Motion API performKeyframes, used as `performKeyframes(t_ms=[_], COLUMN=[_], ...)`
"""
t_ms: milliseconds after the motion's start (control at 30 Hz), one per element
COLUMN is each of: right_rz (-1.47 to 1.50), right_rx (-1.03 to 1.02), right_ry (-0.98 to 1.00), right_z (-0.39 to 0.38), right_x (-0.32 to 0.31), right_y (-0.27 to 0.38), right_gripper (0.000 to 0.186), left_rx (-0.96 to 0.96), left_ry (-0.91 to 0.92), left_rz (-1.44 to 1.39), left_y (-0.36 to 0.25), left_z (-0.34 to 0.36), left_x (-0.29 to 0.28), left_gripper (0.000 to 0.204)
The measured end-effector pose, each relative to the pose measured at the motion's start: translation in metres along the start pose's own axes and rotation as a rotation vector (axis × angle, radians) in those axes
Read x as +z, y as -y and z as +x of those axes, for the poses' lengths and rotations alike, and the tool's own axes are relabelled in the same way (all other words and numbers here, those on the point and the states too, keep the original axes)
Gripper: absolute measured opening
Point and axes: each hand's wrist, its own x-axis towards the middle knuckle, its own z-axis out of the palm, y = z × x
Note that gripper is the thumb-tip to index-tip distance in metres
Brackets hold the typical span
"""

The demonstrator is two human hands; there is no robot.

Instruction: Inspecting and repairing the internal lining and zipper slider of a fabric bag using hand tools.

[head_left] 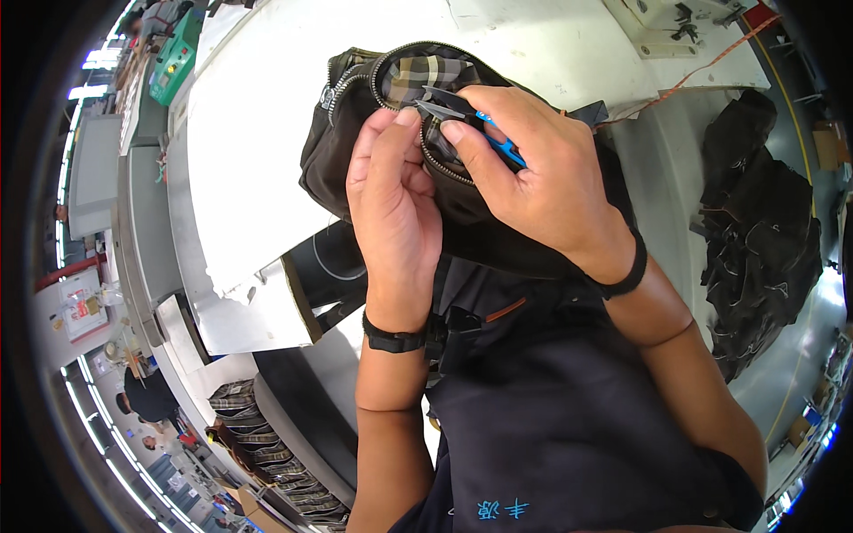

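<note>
A dark bag (333, 151) with an opened curved zipper and plaid lining (425, 73) lies at the edge of the white tabletop. My left hand (391, 204) pinches the zipper edge with thumb and fingertips; whether a thread is between them is too small to tell. Gripped in my right hand (542, 178) are blue-handled scissors (499, 140), their blades over the lining, just beside my left fingertips. Part of the bag is hidden under my hands.
The white tabletop (249, 107) surrounds the bag. A dark fabric heap (755, 222) lies right, near an orange cord (702, 71). Stacked plaid pieces (275, 453) sit lower left. A green machine (173, 62) stands upper left. A person in dark clothing (147, 395) is far left.
</note>
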Motion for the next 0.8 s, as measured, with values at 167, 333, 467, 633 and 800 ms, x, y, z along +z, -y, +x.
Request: performKeyframes(t_ms=[167, 333, 467, 633, 800], right_rz=[0.021, 0.008, 0.007, -0.015, 0.002], right_rx=[-0.003, -0.015, -0.038, -0.054, 0.008], right_ry=[-0.017, -0.039, -0.055, -0.042, -0.023], right_z=[-0.0016, -0.0016, -0.0013, -0.0017, -0.0042], right_x=[0.0009, 0.0043, 0.0057, 0.0052, 0.0042], right_y=[-0.0006, -0.0046, -0.0074, -0.0076, -0.0010], right_gripper=[0.023, 0.021, 0.021, 0.020, 0.023], left_rx=[0.003, 0.005, 0.008, 0.004, 0.009], left_ry=[0.019, 0.002, -0.022, -0.014, -0.029], left_rz=[0.004, 0.021, 0.007, 0.009, 0.021], left_y=[-0.0003, -0.0003, 0.0006, 0.0017, 0.0016], left_z=[-0.0008, 0.0004, 0.0001, 0.0003, 0.0002], left_x=[0.0008, 0.0019, 0.0034, 0.0012, 0.0012], left_gripper=[0.006, 0.006, 0.006, 0.006, 0.006])
